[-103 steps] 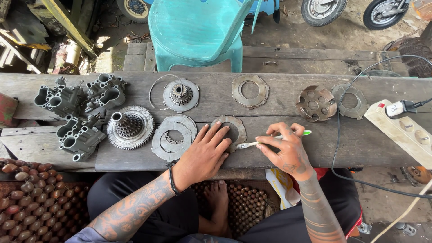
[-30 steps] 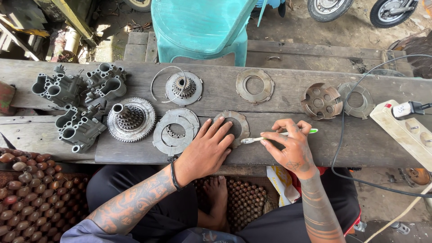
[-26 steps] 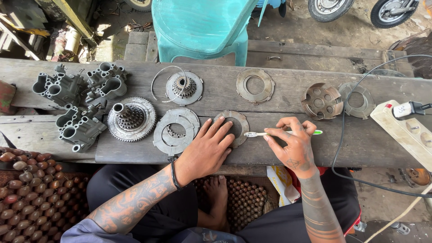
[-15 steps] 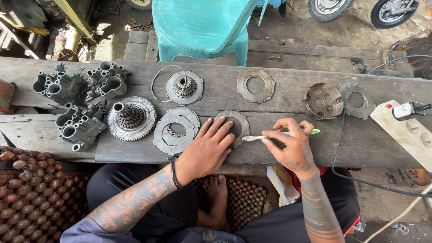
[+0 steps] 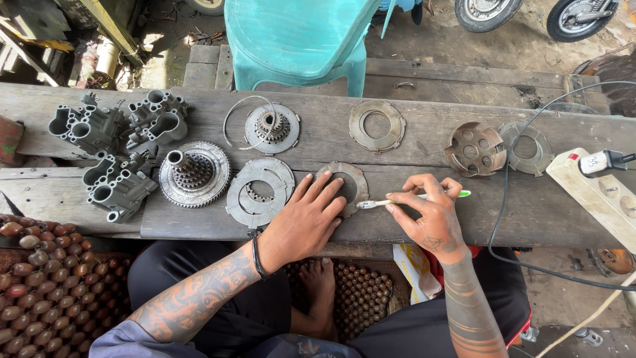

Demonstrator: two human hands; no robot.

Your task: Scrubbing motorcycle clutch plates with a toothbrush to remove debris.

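A flat metal ring plate (image 5: 355,176) lies on the grey wooden bench (image 5: 411,219), near its front edge. My left hand (image 5: 308,215) rests flat on it, fingers spread, pinning it down and hiding most of its left part. My right hand (image 5: 427,212) holds a white toothbrush with a green end (image 5: 404,199). Its bristle head touches the ring plate's right rim.
Left of my hands lie a stacked disc plate (image 5: 258,191), a toothed gear hub (image 5: 194,174) and several grey metal housings (image 5: 116,142). Further back sit a sprocket disc (image 5: 271,128) and a ring (image 5: 377,125). At right are a holed rusty plate (image 5: 474,148), a power strip (image 5: 596,192) and a black cable (image 5: 503,199).
The toothbrush has shifted a little back and forth over the ring plate's rim. My left hand has stayed pressed on the plate.
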